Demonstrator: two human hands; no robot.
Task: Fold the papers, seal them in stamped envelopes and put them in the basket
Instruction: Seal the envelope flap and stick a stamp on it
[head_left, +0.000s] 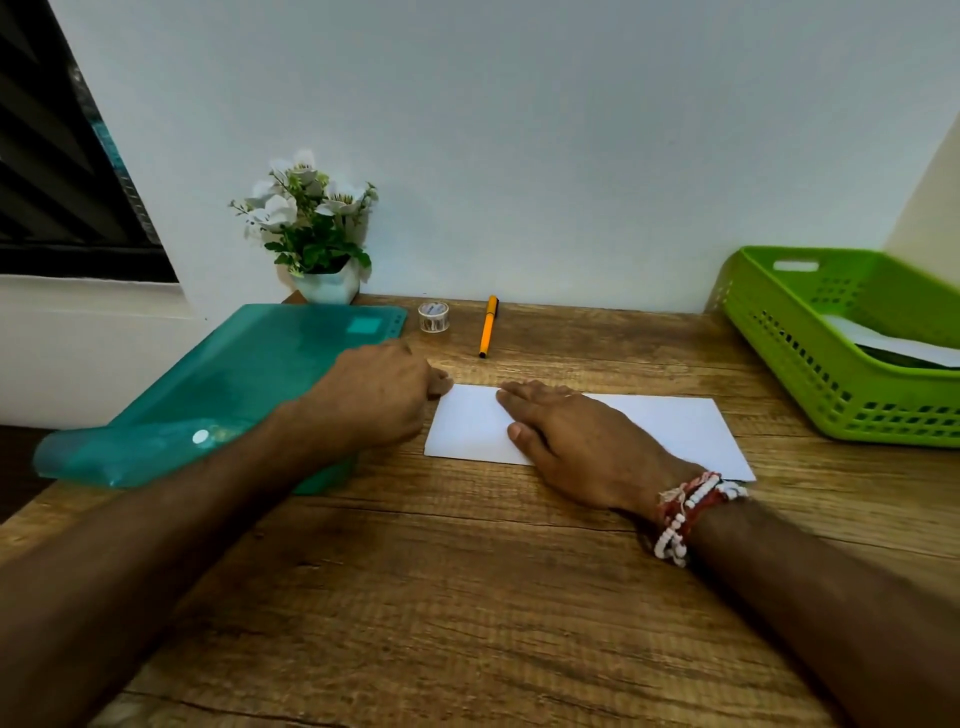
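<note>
Right hand (582, 447) spread flat on the paper (670, 431), left hand (379, 400) curled at its left corner, grip unclear. Folding looks unfinished; something white already lies in the basket (779, 332).

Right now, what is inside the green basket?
In the basket lies a white paper, maybe an envelope, on something dark. The basket's near wall and the picture's edge hide the rest.

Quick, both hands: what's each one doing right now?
Left hand: fingers curled at the left edge of the paper; a pinch cannot be told.
Right hand: open, pressing flat on the paper.
</note>
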